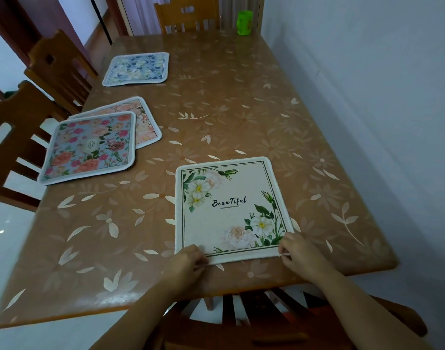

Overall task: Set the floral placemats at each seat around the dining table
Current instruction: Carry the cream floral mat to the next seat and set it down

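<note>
Head view, hands (244, 261) pinching rounded-rectangle cream placemat (231, 208), glossy table (216, 109)

The brown table (216, 102), its top patterned with leaves, fills the frame. A cream mat (229, 210) lies lower centre, by the near edge. At left, a rosy mat (90, 147) overlaps a pink mat (146, 122). A blue mat (136, 69) lies upper left. A green cup (245, 22) stands at top, on the far corner.
</note>
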Available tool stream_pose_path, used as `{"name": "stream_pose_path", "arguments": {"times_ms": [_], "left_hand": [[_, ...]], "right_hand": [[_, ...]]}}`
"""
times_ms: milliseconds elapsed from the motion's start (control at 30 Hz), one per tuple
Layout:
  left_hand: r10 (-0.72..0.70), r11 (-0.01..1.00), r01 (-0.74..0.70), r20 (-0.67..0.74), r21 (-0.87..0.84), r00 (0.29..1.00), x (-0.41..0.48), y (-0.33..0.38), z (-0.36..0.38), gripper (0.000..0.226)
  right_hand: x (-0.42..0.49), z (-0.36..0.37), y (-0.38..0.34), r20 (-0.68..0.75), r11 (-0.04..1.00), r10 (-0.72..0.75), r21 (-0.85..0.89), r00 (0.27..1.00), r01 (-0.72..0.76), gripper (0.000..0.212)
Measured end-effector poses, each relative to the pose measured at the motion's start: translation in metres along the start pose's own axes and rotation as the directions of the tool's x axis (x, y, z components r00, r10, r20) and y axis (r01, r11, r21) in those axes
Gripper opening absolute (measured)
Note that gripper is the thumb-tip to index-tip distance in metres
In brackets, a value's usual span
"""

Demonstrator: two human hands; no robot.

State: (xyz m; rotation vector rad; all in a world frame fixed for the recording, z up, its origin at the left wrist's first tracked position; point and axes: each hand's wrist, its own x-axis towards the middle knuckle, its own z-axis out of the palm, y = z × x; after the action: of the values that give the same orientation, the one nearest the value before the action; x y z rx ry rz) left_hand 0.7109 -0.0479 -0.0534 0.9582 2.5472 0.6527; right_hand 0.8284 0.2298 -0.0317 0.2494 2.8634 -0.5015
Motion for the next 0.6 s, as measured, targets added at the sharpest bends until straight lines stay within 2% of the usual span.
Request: {"name": "stream_pose_path", "arguments": {"times_ms": [600], "left_hand": [[0.019, 1.000, -0.018, -0.024, 0.018, 1.000, -0.0014, 0.0041, -0.0032, 0.008]], "right_hand": [[-0.0002, -0.0016, -0.0015, -0.022, 0.999, 0.035, 0.041, 0.999, -0.034, 0.011]]}}
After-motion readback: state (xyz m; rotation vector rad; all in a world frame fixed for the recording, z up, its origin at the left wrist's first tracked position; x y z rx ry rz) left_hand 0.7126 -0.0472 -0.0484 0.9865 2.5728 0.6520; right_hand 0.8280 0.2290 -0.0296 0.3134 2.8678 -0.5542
